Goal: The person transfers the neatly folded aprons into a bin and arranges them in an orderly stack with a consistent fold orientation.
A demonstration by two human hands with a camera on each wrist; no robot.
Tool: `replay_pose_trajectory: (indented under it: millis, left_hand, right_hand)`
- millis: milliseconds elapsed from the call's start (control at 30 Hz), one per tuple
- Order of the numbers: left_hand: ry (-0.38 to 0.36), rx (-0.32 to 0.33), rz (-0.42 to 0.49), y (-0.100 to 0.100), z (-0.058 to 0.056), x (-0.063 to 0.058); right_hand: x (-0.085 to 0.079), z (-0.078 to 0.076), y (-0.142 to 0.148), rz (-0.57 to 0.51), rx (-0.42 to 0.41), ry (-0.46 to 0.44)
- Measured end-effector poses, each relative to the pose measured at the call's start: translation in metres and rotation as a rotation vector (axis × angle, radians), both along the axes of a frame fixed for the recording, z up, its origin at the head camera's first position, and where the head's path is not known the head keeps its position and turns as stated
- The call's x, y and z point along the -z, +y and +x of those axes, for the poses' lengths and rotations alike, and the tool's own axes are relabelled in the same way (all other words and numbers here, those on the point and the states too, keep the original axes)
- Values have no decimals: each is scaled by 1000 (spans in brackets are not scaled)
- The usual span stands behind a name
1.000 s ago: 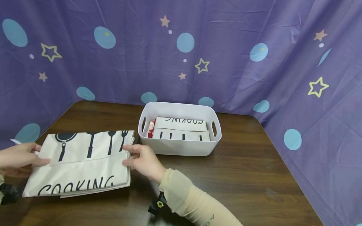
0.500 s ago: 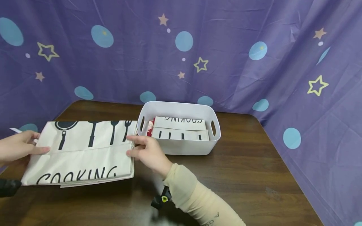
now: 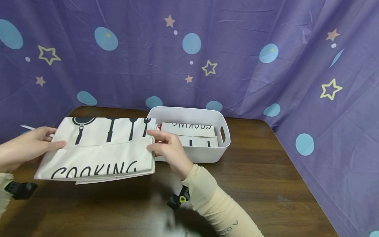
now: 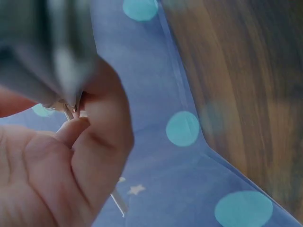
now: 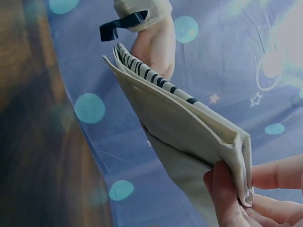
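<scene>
A folded off-white cloth [image 3: 97, 149] printed with black kitchen utensils and the word COOKING is held above the table, left of the white bin. My left hand [image 3: 32, 144] pinches its left edge, thumb on top. A thin white strip [image 3: 28, 127] sticks out past that hand. My right hand [image 3: 171, 149] grips the right edge. In the right wrist view, the cloth [image 5: 175, 123] shows several layers, with the right hand [image 5: 232, 198] pinching its near corner. The left wrist view shows the left hand [image 4: 94, 137] close up; the blurred cloth [image 4: 52, 42] hides the fingertips.
At the back of the brown wooden table [image 3: 254, 171] stands the white bin [image 3: 201, 155]. It contains a folded COOKING-printed cloth [image 3: 189, 130] and something red. The held cloth covers the bin's left end. Purple curtains [image 3: 231, 39] enclose the back and sides.
Both hands have lifted the folded cloth upward and carried it to the right, so its right edge now overlaps the bin's left end in view. The bin has stayed put.
</scene>
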State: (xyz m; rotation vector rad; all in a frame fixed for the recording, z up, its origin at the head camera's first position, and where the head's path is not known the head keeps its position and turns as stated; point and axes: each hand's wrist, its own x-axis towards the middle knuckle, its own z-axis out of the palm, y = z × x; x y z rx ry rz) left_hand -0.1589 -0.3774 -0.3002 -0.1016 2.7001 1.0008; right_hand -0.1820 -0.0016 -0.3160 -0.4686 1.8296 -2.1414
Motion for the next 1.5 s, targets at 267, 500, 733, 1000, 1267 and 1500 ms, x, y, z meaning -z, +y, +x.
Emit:
replay_pose_trajectory:
  millis: [267,500,733,1000,1267,1500]
  left_hand:
    - [56,-21,15,35,-1,-20]
    - [75,-23,128,59,-8,-32]
    - [82,18,178,72,-14,-43]
    - [89,30,185,83,-18,-46]
    - [61,74,231,90,-15,-36]
    - [81,94,245,100,-20,-34]
  right_hand:
    - [-9,-11,22,-32,74,9]
    - [-14,-19,38,-13,147,19]
    - [-18,-24,50,-13,199,21]
    - [-19,-29,61,-13,247,28]
    - [-10,-31,72,-3,252,9]
    - [-7,-34,83,-25,262,19]
